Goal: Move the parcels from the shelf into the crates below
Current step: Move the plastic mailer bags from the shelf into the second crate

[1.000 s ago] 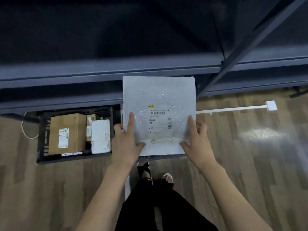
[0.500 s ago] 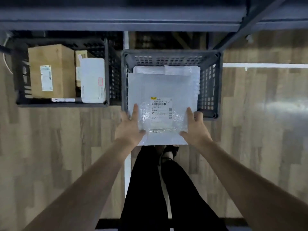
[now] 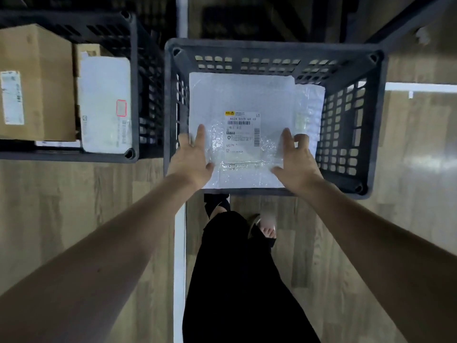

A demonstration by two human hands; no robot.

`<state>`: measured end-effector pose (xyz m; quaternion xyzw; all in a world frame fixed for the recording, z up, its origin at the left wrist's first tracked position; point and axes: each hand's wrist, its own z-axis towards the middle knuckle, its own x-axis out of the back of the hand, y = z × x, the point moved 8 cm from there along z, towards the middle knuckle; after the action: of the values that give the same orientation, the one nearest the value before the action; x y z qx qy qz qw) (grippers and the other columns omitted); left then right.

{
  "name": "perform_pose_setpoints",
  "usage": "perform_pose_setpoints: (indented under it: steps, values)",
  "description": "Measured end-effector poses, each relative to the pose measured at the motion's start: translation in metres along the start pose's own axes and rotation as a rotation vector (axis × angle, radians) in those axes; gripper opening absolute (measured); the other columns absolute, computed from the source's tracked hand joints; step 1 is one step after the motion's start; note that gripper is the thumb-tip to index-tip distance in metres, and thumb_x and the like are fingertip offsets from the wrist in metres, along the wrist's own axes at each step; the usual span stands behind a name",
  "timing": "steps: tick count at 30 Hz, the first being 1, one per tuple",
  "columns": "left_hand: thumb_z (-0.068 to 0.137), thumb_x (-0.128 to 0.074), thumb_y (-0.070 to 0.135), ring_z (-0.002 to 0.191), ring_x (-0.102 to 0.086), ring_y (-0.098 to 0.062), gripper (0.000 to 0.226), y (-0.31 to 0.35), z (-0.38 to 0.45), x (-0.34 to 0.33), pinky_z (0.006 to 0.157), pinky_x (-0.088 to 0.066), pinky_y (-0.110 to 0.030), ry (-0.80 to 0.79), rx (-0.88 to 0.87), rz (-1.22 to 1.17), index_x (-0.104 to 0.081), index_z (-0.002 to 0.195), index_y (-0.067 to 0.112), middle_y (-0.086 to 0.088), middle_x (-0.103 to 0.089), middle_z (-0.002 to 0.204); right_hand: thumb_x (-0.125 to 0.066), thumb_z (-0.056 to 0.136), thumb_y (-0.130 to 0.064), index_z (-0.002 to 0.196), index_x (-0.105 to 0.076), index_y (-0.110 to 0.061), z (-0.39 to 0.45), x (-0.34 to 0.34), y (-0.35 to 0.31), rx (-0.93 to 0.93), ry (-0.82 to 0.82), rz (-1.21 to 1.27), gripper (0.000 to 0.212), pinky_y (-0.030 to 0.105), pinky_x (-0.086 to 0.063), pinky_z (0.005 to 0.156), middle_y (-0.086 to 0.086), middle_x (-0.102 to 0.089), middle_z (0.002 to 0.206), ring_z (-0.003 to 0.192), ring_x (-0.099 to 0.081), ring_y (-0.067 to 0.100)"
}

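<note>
Over the right-hand crate [image 3: 371,125], head view: white bubble mailer [image 3: 237,100] now sits down inside the crate walls, label up; half a second back it hung above the rim and a second back it was up at shelf height, so the lowering is nearly done; left hand [image 3: 190,159] is at the mailer's near left edge, fingers fairly straight, one finger on top and thumb toward the centre; right hand [image 3: 295,162] is at the near right edge, fingers spread and loosely bent; grip looks looser than before on both sides, though whether the fingers below still pinch the mailer I cannot tell; judged as the release moment. A second plastic-wrapped parcel [image 3: 310,105] peeks out under the mailer's right side, so it lands on a stack. Left crate [image 3: 138,82] holds a big cardboard box [image 3: 37,82], a smaller carton [image 3: 86,49] behind, and a white padded envelope [image 3: 105,105] with a red stamp; none of these have shifted. Wood floor [image 3: 74,206], person's dark trousers and sandalled feet below the crate. Meaning for task: this parcel is as good as delivered; the shelf is out of frame, so what remains up there cannot be told.
</note>
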<state>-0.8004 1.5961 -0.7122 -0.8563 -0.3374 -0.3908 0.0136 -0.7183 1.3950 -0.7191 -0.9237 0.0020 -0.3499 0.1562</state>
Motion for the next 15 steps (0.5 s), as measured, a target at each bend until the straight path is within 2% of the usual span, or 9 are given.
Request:
perform_pose_setpoints:
  steps: [7, 11, 15]
  values:
    - [0.089, -0.062, 0.032, 0.12, -0.045, -0.031, 0.097, -0.032, 0.072, -0.059, 0.101, -0.044, -0.039, -0.065, 0.064, 0.036, 0.014, 0.149, 0.02, -0.016, -0.013, 0.142, -0.066, 0.087, -0.016, 0.151, -0.001, -0.012, 0.078, -0.058, 0.002, 0.017, -0.048, -0.052, 0.091, 0.038, -0.043, 0.1, 0.017, -0.015, 0.144, 0.12, -0.047, 0.037]
    - [0.085, -0.065, 0.033, 0.113, -0.044, -0.028, 0.104, -0.047, 0.111, -0.073, 0.098, -0.045, -0.043, -0.031, 0.061, 0.046, 0.015, 0.148, 0.018, -0.015, -0.018, 0.134, -0.064, 0.084, -0.004, 0.149, -0.004, -0.014, 0.118, -0.078, -0.004, 0.016, 0.021, -0.029, 0.089, 0.037, -0.047, 0.092, 0.015, -0.019, 0.138, 0.113, -0.051, 0.035]
    - [0.086, -0.063, 0.028, 0.116, -0.043, -0.029, 0.098, -0.045, 0.145, -0.085, 0.098, -0.043, -0.038, 0.018, 0.044, 0.092, 0.011, 0.15, 0.015, -0.016, -0.018, 0.136, -0.063, 0.086, -0.005, 0.152, 0.008, -0.019, 0.146, -0.093, 0.008, -0.007, 0.002, -0.032, 0.098, 0.036, -0.047, 0.089, 0.014, -0.018, 0.138, 0.114, -0.05, 0.033]
